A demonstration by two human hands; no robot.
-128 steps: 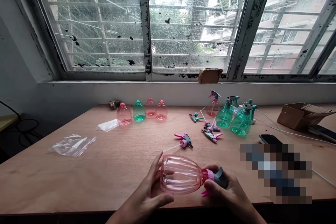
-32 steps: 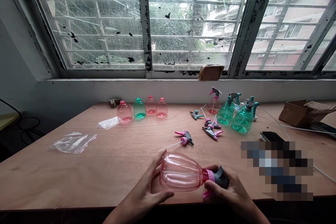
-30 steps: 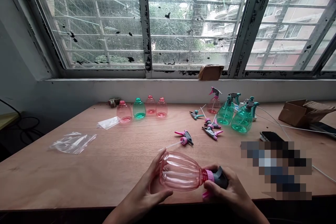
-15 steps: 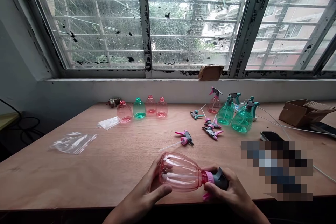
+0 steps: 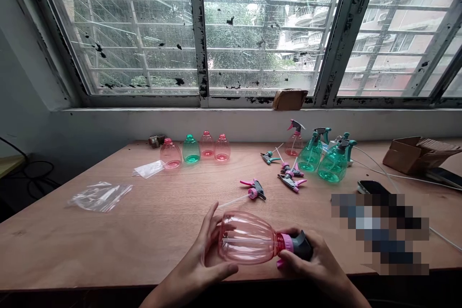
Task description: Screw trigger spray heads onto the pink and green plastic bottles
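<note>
A pink clear spray bottle [image 5: 248, 239] lies sideways near the table's front edge, its grey-and-pink spray head [image 5: 300, 245] pointing right. My right hand [image 5: 313, 256] is closed around the head and the pink collar. At the bottle's base, my left hand [image 5: 202, 250] has its fingers spread and thumb stretched out; whether they touch the bottle I cannot tell. The dip tube shows through the bottle wall. Just beyond it lies a loose pink-and-grey spray head [image 5: 255, 190] with its white tube. Part of the trigger is hidden by my right hand.
Open-necked bottles [image 5: 191, 149] stand at the back left, by clear plastic bags [image 5: 101, 196]. Loose spray heads [image 5: 289, 182] lie near green spray bottles [image 5: 332, 163] with heads on. A cardboard box [image 5: 409, 154], cable and phone [image 5: 373, 186] occupy the right side.
My left hand has loosened from the bottle's base, its fingers spreading apart and upward. My right hand still holds the spray head, with the bottle almost unmoved.
</note>
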